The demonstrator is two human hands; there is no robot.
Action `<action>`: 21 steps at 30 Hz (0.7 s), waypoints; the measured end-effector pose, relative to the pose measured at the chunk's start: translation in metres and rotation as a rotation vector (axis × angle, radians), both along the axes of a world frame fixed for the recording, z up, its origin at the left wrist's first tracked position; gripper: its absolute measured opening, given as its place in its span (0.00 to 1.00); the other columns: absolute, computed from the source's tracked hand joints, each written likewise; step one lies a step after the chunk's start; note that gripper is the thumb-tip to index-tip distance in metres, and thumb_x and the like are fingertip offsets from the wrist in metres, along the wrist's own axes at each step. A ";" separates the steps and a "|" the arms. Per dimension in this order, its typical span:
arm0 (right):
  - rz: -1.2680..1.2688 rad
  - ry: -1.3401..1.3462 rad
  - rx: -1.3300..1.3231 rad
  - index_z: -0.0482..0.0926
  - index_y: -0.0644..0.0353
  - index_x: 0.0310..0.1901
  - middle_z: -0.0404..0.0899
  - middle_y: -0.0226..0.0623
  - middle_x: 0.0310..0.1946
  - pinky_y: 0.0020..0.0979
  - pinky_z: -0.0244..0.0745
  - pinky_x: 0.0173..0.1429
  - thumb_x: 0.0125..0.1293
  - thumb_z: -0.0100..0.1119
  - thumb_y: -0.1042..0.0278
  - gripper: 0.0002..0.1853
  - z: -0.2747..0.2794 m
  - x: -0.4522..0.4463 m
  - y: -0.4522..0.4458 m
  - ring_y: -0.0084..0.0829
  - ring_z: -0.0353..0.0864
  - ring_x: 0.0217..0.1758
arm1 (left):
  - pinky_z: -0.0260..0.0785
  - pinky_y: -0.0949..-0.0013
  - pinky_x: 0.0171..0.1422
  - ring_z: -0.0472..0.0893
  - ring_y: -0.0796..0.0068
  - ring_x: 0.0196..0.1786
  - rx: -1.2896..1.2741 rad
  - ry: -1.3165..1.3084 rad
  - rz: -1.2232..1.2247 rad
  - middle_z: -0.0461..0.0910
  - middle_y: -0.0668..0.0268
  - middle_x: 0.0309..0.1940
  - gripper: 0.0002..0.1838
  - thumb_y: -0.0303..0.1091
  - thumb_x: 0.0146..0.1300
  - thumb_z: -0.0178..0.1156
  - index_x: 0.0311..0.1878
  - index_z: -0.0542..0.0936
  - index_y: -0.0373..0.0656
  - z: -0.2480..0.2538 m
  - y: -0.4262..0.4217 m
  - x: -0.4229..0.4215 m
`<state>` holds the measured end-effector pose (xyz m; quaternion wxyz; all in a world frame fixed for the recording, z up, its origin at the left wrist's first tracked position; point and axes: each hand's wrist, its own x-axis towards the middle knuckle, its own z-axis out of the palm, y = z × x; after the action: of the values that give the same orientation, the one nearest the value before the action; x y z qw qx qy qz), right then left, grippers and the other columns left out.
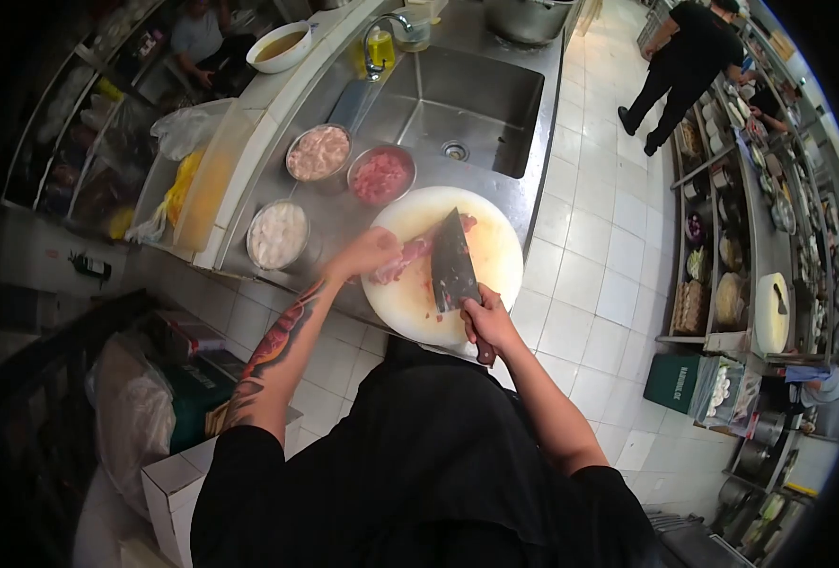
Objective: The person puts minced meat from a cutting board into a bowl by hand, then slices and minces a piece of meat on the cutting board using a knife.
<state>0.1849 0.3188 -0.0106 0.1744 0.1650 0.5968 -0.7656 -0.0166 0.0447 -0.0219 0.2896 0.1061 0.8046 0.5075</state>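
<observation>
A round, pale cutting board [495, 256] lies on the steel counter in front of me. My right hand [489, 320] is wrapped round the handle of a broad cleaver [454, 265], whose blade rests over the board. Left of the blade lies a strip of raw pink meat [406, 260]. My left hand [370, 252] is at the board's left edge, closed on the meat's near end, slightly blurred. Beyond it stand a bowl of pale pink meat [319, 152], a bowl of redder meat pieces [381, 176] and a bowl of whitish pieces [277, 235].
A steel sink [476, 114] with a faucet [374, 47] lies beyond the board. A large pot [528, 19] and a white bowl of liquid [279, 47] stand farther back. Another person [689, 57] stands by the right shelves; a person [202, 43] is at upper left.
</observation>
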 end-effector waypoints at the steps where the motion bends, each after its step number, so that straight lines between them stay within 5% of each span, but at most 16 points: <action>1: -0.004 0.000 0.004 0.75 0.61 0.50 0.72 0.30 0.23 0.29 0.66 0.18 0.80 0.54 0.72 0.04 0.004 -0.005 -0.005 0.23 0.68 0.12 | 0.76 0.72 0.36 0.82 0.82 0.33 -0.047 0.109 -0.078 0.89 0.65 0.44 0.11 0.32 0.70 0.72 0.50 0.85 0.37 -0.005 0.000 0.000; 3: 0.007 0.018 -0.003 0.75 0.63 0.55 0.73 0.31 0.24 0.30 0.67 0.17 0.79 0.55 0.72 0.08 0.008 -0.015 -0.013 0.24 0.70 0.13 | 0.76 0.72 0.36 0.82 0.81 0.32 -0.090 0.219 -0.165 0.89 0.64 0.43 0.12 0.33 0.69 0.73 0.49 0.84 0.37 -0.007 0.003 -0.002; 8: 0.072 0.047 -0.046 0.75 0.65 0.54 0.74 0.32 0.24 0.31 0.70 0.18 0.78 0.55 0.73 0.09 -0.002 -0.054 -0.032 0.26 0.72 0.12 | 0.75 0.72 0.34 0.83 0.81 0.32 -0.082 0.021 -0.076 0.88 0.65 0.34 0.11 0.31 0.67 0.73 0.46 0.83 0.35 0.022 0.005 -0.005; 21: 0.216 0.044 0.023 0.77 0.63 0.54 0.75 0.32 0.25 0.31 0.69 0.18 0.76 0.54 0.73 0.09 0.000 -0.036 -0.040 0.24 0.72 0.13 | 0.71 0.75 0.30 0.80 0.84 0.29 -0.078 0.116 0.008 0.87 0.68 0.33 0.08 0.31 0.69 0.70 0.43 0.83 0.38 0.032 -0.010 0.005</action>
<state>0.1486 0.2786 -0.0104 0.2408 0.0846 0.6237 -0.7388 -0.0112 0.0344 0.0099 0.2445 0.1209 0.8395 0.4700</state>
